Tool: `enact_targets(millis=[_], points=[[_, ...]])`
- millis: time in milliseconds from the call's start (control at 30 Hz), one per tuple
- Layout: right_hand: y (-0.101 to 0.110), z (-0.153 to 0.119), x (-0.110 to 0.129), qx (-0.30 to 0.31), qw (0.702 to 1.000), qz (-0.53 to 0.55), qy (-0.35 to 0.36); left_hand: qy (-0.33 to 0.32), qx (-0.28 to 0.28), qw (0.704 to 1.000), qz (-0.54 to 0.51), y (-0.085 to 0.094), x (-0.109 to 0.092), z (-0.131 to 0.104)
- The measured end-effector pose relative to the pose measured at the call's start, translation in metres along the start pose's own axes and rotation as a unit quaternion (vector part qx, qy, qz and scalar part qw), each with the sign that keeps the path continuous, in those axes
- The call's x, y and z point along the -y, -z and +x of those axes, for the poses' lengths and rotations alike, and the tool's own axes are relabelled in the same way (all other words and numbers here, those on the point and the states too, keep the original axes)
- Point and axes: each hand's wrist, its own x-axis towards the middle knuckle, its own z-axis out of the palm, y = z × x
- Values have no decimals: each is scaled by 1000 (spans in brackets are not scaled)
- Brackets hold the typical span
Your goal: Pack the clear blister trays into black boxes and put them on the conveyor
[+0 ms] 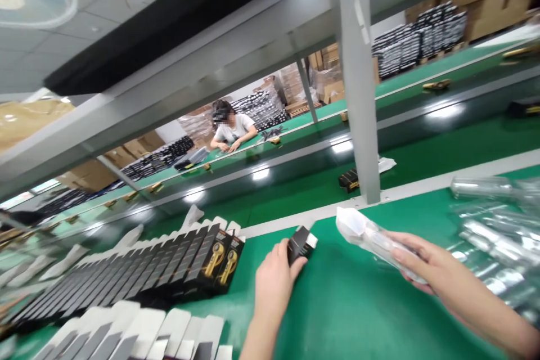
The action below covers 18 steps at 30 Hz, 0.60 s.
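My left hand (276, 275) is closed around a small black carton (300, 243) with white flaps, tilted above the green table (337, 315). In my right hand (426, 261) is a clear plastic tube (373, 237) with something white at its far end; what is inside I cannot make out. A gap separates the tube from the carton. Left of my left hand stands a long row of black cartons (169, 261), their fronts printed with a gold picture. Nearer to me are more cartons with raised white flaps (172, 329).
Several clear plastic tubes (502, 242) lie at the right. A grey post (358, 79) rises from the table's far edge. Behind it runs a green conveyor (270, 197) carrying a black carton (349, 180). Across it, a person (234, 126) works at another bench.
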Motion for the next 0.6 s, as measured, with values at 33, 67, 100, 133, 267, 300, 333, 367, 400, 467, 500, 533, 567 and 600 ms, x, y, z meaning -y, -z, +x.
enact_targets(millis=[33, 67, 100, 133, 267, 300, 333, 367, 400, 467, 500, 533, 567, 600], points=[[0, -1, 3, 10, 1000, 25, 0, -28, 7, 999, -27, 0, -12, -3], [1, -1, 6, 28, 998, 48, 1, -50, 11, 997, -57, 0, -21, -5], [3, -2, 9, 49, 996, 72, 2, -67, 14, 994, -90, 0, -29, -7], [5, -2, 12, 72, 993, 95, 1, -80, 15, 989, -123, -2, -34, -9], [15, -4, 20, 99, 992, 82, -2, -129, -34, 967, -217, -15, -33, -14], [17, -3, 21, 94, 994, 55, 0, -141, -58, 962, -226, -18, -29, -14], [19, -3, 21, 93, 995, 27, 2, -155, -83, 957, -230, -20, -26, -15], [21, -3, 22, 98, 995, 2, 2, -170, -106, 953, -229, -20, -23, -15], [23, -2, 22, 108, 994, -18, 2, -186, -126, 948, -226, -20, -21, -15], [26, -1, 22, 124, 991, -54, 5, -226, -157, 937, -215, -16, -22, -15], [27, -1, 21, 130, 989, -71, 5, -248, -169, 931, -207, -13, -24, -15], [27, -1, 20, 137, 987, -88, 7, -270, -178, 925, -198, -10, -26, -14], [26, -1, 18, 144, 984, -103, 11, -291, -185, 920, -189, -8, -30, -14], [24, -1, 16, 150, 981, -118, 18, -310, -187, 914, -181, -6, -33, -15]])
